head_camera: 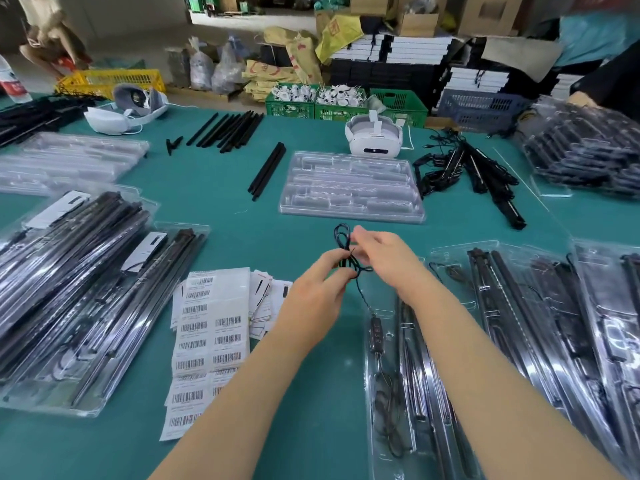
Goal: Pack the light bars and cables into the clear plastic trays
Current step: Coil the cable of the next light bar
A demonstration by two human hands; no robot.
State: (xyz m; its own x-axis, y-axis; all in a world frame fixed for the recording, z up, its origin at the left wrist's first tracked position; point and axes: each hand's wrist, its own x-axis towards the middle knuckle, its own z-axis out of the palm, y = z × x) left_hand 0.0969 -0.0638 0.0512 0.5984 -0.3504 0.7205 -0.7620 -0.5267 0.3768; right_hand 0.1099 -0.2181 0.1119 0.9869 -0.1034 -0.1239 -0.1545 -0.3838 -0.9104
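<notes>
Above the green table, my left hand (317, 289) and my right hand (384, 256) both pinch a thin black cable (343, 239) that is looped into a small coil. The cable runs down to a black inline controller (376, 332) lying in a clear plastic tray (372, 393) under my right forearm. Black light bars (412, 358) lie in that same tray. A stack of unfilled clear trays (351, 183) sits farther back in the middle. Loose black bars (266, 171) lie to its left, and a tangle of bars with cables (464, 168) to its right.
Filled trays are stacked at the left (79, 289) and the right (571, 323). Barcode label sheets (207, 341) lie left of my arms. A white headset (374, 140) stands behind the middle trays, green crates (311, 105) beyond the table. A person crouches far left.
</notes>
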